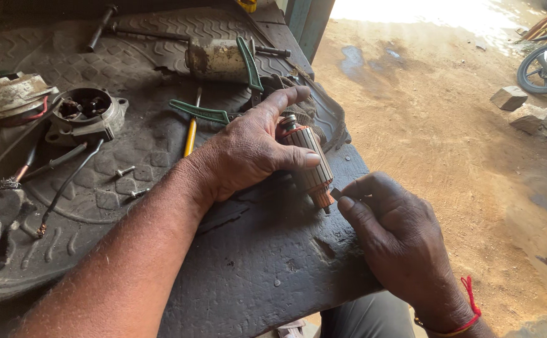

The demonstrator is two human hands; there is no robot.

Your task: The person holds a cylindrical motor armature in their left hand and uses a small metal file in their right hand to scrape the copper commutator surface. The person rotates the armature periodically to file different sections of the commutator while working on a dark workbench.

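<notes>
Nearest the camera, the right hand (pixel 393 230) was closed in a pinch, thumb and forefinger pressed on a small thin dark piece whose tip touched the copper-coloured end of the motor armature (pixel 308 159). What that piece was could not be told. A red thread bracelet (pixel 469 310) circled the right wrist at about 5 o'clock from the hand.

Just beyond, at 10 o'clock from the right hand, the left hand (pixel 248 150) was wrapped partly around the armature, thumb laid across its ribbed body and forefinger stretched out above it. The armature lay tilted, its copper end pointing toward 5 o'clock, near the right edge of the bench.

Both hands worked over a black rubber mat (pixel 267 263) covering the bench. At 9 o'clock from the left hand, loose bolts (pixel 125 170) lay on the mat. Farther out at 10 o'clock sat a round metal motor end housing (pixel 88 112) with wires trailing from it. At 11 o'clock lay green-handled pliers (pixel 223 100) beside a yellow-handled screwdriver (pixel 190 134), and behind them a rusty cylindrical motor casing (pixel 217 61).

To the right, at 3 o'clock, was a bare dirt floor (pixel 448 138) in sunlight, with stone blocks (pixel 524 109) and a motorcycle wheel (pixel 546 66) at 2 o'clock.
</notes>
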